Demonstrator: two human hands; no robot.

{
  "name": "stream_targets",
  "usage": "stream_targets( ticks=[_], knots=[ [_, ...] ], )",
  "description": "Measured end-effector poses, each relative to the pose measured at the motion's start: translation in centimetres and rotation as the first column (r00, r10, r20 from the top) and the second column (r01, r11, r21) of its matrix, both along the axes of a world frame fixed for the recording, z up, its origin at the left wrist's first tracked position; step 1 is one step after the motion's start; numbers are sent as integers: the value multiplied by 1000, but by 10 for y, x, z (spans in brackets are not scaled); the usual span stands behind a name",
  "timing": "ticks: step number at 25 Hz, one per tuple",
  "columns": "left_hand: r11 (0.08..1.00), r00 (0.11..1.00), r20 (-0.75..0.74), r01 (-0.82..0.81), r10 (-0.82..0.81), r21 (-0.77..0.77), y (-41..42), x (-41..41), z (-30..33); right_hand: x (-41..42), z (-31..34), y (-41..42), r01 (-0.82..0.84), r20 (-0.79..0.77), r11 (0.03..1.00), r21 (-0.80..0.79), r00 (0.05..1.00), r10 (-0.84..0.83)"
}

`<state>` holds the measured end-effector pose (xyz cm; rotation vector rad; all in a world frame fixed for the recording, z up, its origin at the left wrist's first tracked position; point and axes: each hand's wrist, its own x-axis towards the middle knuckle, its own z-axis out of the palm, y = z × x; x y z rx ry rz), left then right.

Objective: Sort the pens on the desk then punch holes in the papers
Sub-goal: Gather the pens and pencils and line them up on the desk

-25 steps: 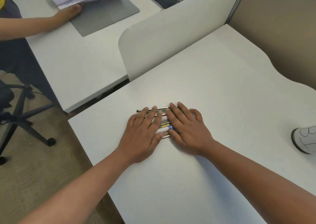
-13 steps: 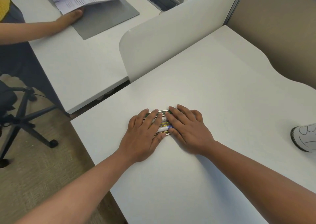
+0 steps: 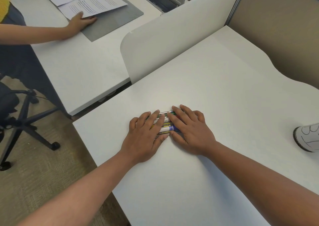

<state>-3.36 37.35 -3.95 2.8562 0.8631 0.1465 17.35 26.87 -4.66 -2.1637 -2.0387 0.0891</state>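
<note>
A tight row of several pens and markers (image 3: 166, 127) lies side by side on the white desk (image 3: 215, 91); white, blue, green and yellow barrels show between my fingers. My left hand (image 3: 146, 136) lies flat over the left ends with straight fingers. My right hand (image 3: 191, 131) lies flat over the right ends, fingertips nearly meeting the left hand's. Most of each pen is hidden under my hands. No papers or hole punch are on my desk.
A white cup with black markings (image 3: 307, 136) stands at the desk's right edge. A curved white divider (image 3: 172, 41) separates the neighbouring desk, where another person's hand (image 3: 79, 21) rests on papers in a grey ring binder (image 3: 96, 6). An office chair base (image 3: 22, 122) stands on the carpet at left.
My hands have drawn closer together, squeezing the pens into a shorter, even bundle; the thin pen tip that stuck out left is now covered. The neighbour opened the binder's pages.
</note>
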Motion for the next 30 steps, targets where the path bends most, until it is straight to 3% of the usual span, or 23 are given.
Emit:
stream_targets(
  ticks=[22, 30],
  knots=[
    [1000, 1000, 24, 12, -12, -3, 1, -1, -2, -1, 5, -1, 27, -18, 1000, 6, 999, -27],
    [983, 983, 106, 133, -147, 124, -16, 1, 11, -29, 22, -54, 257, -58, 965, 59, 966, -253]
  ],
)
